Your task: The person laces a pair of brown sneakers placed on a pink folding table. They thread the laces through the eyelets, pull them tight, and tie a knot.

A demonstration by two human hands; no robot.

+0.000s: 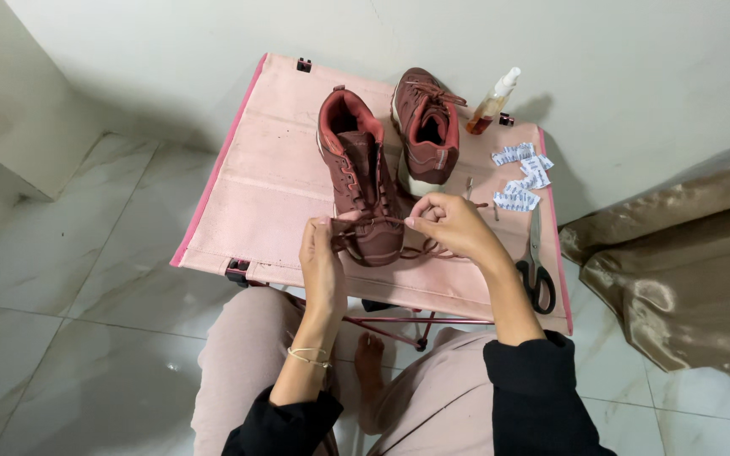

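From my remote seat I watched one maroon shoe [363, 181] lying on the pink tabletop [272, 181], its toe pointing toward six o'clock and its open collar, lined in a lighter red, toward twelve. It sat upright on its sole, slightly tilted so the heel leaned to eleven o'clock. Its maroon lace [379, 222] was loose at the toe end: one strand ran taut across the lowest eyelets from nine to three o'clock, and slack loops trailed off the toe toward four o'clock. Higher up, the lace still zigzagged through the eyelets along the tongue, which lay flat and dark.
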